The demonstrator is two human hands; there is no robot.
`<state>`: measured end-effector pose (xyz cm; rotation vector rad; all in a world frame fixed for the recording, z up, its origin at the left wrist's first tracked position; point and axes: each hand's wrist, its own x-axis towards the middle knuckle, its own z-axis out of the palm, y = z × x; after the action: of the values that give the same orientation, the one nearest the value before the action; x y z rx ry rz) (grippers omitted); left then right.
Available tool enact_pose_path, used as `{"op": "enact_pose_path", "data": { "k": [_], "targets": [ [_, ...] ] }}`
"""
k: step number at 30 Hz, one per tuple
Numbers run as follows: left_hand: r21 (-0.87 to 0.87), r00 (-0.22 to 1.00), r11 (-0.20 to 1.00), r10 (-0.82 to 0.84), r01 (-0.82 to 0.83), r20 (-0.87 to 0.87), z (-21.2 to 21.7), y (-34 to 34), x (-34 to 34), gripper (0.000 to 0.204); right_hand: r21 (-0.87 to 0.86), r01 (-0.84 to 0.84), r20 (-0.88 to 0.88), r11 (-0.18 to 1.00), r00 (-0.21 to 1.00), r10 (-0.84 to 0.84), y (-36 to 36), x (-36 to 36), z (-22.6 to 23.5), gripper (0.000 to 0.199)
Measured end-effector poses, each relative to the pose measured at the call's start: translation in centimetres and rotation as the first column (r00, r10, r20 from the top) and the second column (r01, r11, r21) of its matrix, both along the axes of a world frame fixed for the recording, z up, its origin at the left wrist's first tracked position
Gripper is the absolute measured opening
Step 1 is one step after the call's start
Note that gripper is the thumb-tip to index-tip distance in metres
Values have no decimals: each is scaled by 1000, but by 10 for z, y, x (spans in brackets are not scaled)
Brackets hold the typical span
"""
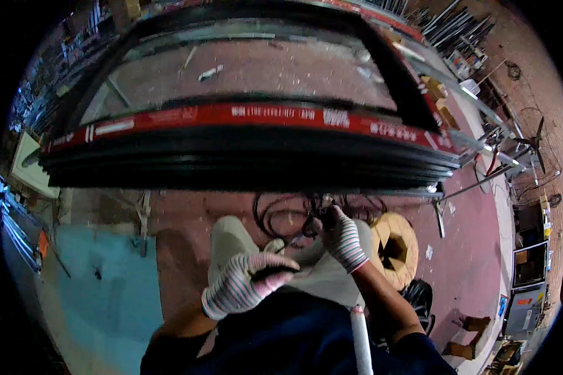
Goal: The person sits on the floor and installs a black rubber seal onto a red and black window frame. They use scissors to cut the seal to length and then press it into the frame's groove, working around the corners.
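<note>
My left hand, in a striped knit glove, hovers over my lap with its fingers loosely bent and apart. A dark patch shows between thumb and fingers; I make out no object there. My right hand, in a matching glove with dark fingertips, reaches forward just below the near edge of a big black window frame. Its fingers are pinched round something small that I cannot make out. Red printed tape runs along the frame, and glass fills its middle. Behind the right hand lie coils of dark cable.
A round wooden spool stands right of my knee. Blue-green sheeting covers the floor at left. Metal bars are stacked at the far right. A standing fan and a grey cabinet are along the right side.
</note>
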<state>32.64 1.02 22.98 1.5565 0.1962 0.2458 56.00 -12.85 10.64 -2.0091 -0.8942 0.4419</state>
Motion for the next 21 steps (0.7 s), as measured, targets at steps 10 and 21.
{"op": "enact_pose_path", "data": {
  "k": [10, 21],
  "targets": [
    [-37, 997, 997, 65, -66, -31, -6, 7, -16, 27, -144, 102, 797, 984, 602, 55, 67, 53, -40, 38],
    [30, 992, 992, 123, -124, 34, 25, -5, 24, 20, 470, -442, -350, 764, 701, 621, -9, -105, 21, 51]
  ]
}}
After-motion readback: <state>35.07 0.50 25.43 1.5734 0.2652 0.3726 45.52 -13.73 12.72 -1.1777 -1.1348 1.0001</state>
